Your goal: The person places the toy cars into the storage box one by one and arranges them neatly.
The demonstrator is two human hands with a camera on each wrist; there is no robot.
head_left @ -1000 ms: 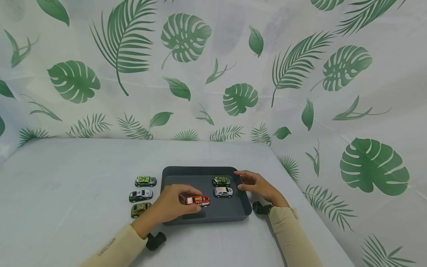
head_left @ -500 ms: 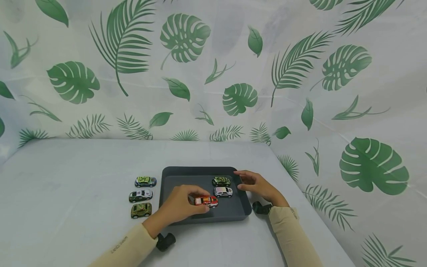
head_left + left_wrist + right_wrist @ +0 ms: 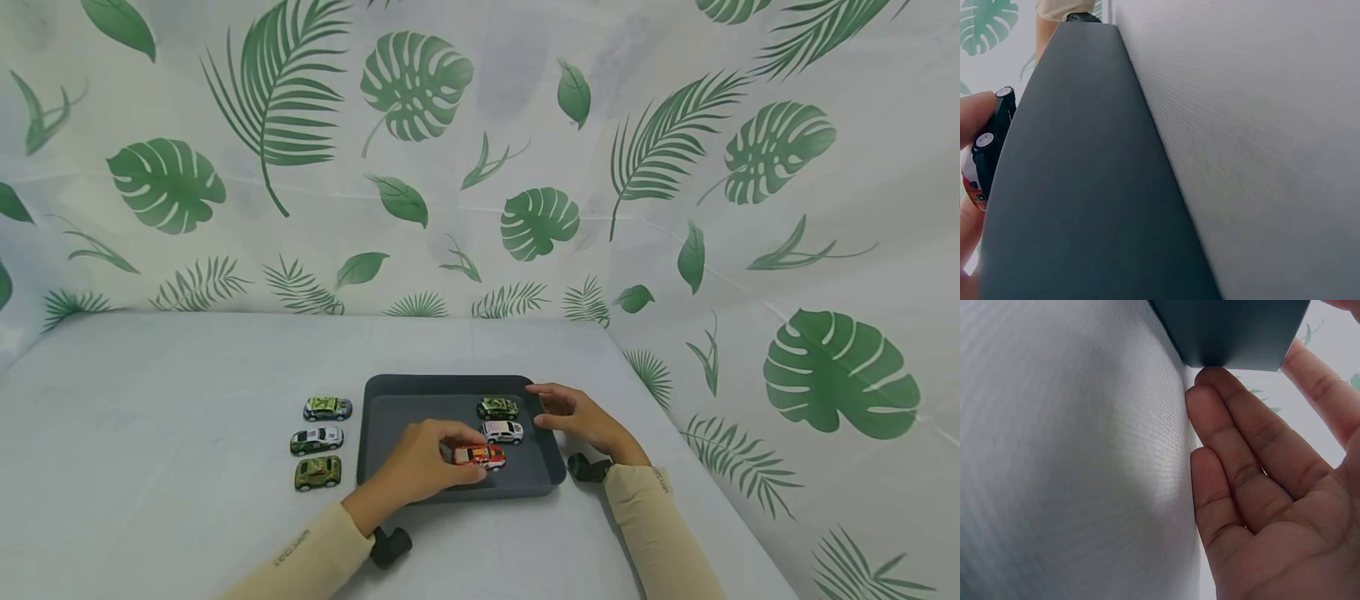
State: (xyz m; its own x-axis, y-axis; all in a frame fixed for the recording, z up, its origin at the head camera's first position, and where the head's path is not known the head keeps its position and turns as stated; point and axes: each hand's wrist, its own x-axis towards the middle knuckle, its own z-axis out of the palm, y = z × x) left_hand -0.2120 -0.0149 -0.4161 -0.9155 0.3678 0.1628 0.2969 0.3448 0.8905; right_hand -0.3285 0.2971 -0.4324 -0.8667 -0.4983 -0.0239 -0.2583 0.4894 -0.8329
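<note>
In the head view my left hand (image 3: 427, 462) pinches a red toy car (image 3: 482, 456) between thumb and fingers over the right half of a dark grey tray (image 3: 397, 492). The left wrist view shows that car's black underside (image 3: 996, 134) and wheels beyond the tray wall (image 3: 1085, 169). Directly behind the held car, a white toy car (image 3: 502, 431) sits in the tray, and farther back a green camouflage toy car (image 3: 497, 407). My right hand (image 3: 581, 421) rests at the tray's right edge. Its fingers (image 3: 1266, 437) extend fairly straight beside the tray corner in the right wrist view.
Left of the tray, three toy cars stand in a column on the white table (image 3: 187, 433): a yellow-green one (image 3: 327, 407), a white-and-dark one (image 3: 317, 439) and a camouflage one (image 3: 317, 472). A leaf-patterned cloth (image 3: 465, 167) hangs behind and at the right.
My left hand has carried the red toy car rightward across the tray, to just in front of the white car. The camouflage car on the table is now fully uncovered. My right hand stays still.
</note>
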